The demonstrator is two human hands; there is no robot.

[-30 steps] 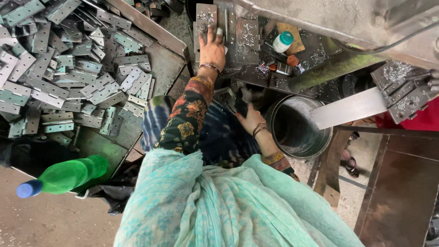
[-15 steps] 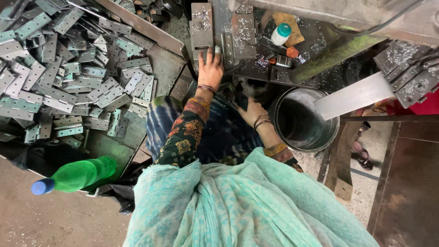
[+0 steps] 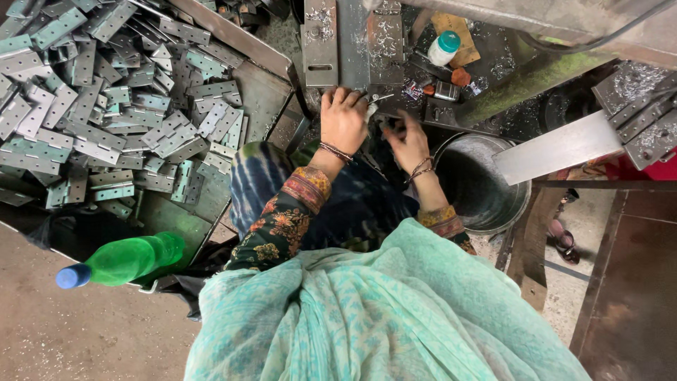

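Observation:
My left hand point(image 3: 343, 118) lies palm down on the front edge of a grey metal machine bed point(image 3: 321, 42) strewn with bright shavings. Its fingers curl at the edge, and a small bright metal piece point(image 3: 379, 99) pokes out beside the fingertips; whether the hand grips it is hidden. My right hand point(image 3: 409, 144) hovers just to the right, over a dark gap below the bed, fingers apart, nothing visible in it. Both wrists wear thin bangles. A large heap of flat grey metal hinges point(image 3: 106, 106) fills a tray point(image 3: 261, 88) at my left.
A round metal bucket point(image 3: 486, 187) stands right of my right hand, with a slanted metal chute point(image 3: 557, 148) above it. A small white bottle with a teal cap point(image 3: 444, 48) stands on the bed. A green plastic bottle point(image 3: 123, 259) lies on the floor at left.
My left hand has pulled back from farther up the machine bed to its front edge. My right hand has risen from my lap toward the left hand.

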